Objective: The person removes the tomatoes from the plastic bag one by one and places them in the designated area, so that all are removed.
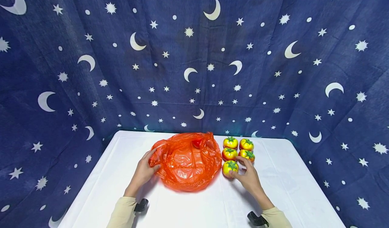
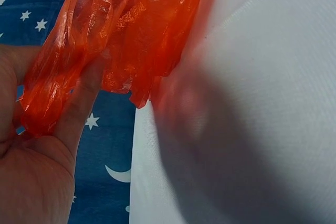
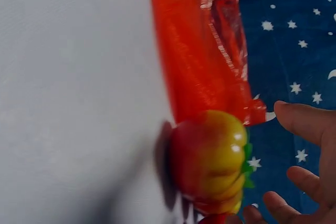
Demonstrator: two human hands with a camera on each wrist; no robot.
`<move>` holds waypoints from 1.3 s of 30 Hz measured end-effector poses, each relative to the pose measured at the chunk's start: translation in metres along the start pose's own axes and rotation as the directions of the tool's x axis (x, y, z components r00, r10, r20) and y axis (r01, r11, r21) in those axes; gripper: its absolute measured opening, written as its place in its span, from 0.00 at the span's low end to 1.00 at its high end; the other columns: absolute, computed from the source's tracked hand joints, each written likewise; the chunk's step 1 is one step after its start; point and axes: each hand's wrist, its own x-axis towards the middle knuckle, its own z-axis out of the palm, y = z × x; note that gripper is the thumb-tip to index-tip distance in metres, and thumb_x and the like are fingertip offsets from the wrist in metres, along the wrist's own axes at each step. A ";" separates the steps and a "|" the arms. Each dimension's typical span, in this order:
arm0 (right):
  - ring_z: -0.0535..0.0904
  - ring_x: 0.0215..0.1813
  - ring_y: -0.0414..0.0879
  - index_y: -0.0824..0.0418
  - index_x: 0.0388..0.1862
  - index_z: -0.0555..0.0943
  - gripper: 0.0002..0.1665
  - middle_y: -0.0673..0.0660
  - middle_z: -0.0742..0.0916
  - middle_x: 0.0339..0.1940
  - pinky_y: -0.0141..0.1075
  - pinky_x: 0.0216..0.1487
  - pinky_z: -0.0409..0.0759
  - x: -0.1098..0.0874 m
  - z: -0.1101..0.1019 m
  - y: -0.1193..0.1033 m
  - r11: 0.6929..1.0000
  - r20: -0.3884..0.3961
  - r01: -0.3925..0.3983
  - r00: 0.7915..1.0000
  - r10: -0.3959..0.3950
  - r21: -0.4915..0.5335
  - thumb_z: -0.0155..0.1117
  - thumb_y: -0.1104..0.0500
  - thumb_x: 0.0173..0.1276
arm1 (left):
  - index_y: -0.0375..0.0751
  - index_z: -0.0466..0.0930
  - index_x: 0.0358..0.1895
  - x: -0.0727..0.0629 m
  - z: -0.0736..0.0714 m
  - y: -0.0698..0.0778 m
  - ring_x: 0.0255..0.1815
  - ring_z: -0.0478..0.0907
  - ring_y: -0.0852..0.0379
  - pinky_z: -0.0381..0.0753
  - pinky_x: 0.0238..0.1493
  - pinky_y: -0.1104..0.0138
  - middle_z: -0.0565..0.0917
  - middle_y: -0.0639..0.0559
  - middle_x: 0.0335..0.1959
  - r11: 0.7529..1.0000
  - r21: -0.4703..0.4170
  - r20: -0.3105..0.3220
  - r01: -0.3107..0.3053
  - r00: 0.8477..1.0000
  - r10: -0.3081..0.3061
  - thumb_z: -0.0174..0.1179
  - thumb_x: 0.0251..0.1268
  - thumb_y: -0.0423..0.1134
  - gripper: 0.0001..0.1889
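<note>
A thin red-orange plastic bag (image 1: 185, 160) lies spread on the table with its mouth wide. At its left edge, my left hand (image 1: 146, 169) holds a gathered fold of the bag (image 2: 58, 77) between thumb and fingers. Several yellow-and-red tomatoes with green leafy tops stand in two columns to the right of the bag. The nearest tomato (image 1: 230, 169) sits at the front of the left column. My right hand (image 1: 250, 177) reaches over it, thumb overlapping its side in the head view. Seen from the right wrist, the fingers are spread beside the tomato (image 3: 210, 161), not closed round it.
Behind the nearest tomato are two more in its column, the farthest tomato (image 1: 230, 143) near the table's back edge. The right column holds another tomato (image 1: 246, 144). A white cloth covers the table (image 1: 173, 211). Dark blue star-patterned curtains (image 1: 194, 52) surround it.
</note>
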 end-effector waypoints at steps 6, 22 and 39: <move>0.78 0.61 0.64 0.65 0.64 0.73 0.38 0.64 0.78 0.62 0.57 0.61 0.77 -0.001 -0.004 -0.015 0.997 -0.047 0.078 0.996 -0.077 0.022 0.77 0.61 0.54 | 0.39 0.63 0.73 -0.001 0.001 0.000 0.73 0.63 0.33 0.62 0.72 0.41 0.67 0.37 0.71 1.000 -0.002 -0.010 -0.016 1.000 0.016 0.69 0.53 0.28 0.41; 0.77 0.64 0.61 0.56 0.62 0.75 0.34 0.61 0.78 0.64 0.55 0.62 0.78 0.005 0.017 -0.069 0.974 0.043 0.132 0.989 -0.142 0.185 0.75 0.64 0.55 | 0.40 0.63 0.73 0.002 0.001 0.004 0.72 0.64 0.33 0.62 0.72 0.41 0.68 0.37 0.71 1.000 -0.008 -0.013 -0.020 1.000 0.019 0.69 0.54 0.29 0.40; 0.75 0.67 0.60 0.54 0.64 0.75 0.34 0.54 0.77 0.66 0.53 0.64 0.77 0.013 0.067 -0.090 0.960 0.142 0.166 0.969 -0.201 0.226 0.74 0.63 0.57 | 0.41 0.62 0.74 0.001 0.003 0.004 0.74 0.61 0.34 0.60 0.74 0.42 0.66 0.38 0.72 1.000 0.011 0.002 0.016 1.000 -0.016 0.69 0.54 0.29 0.41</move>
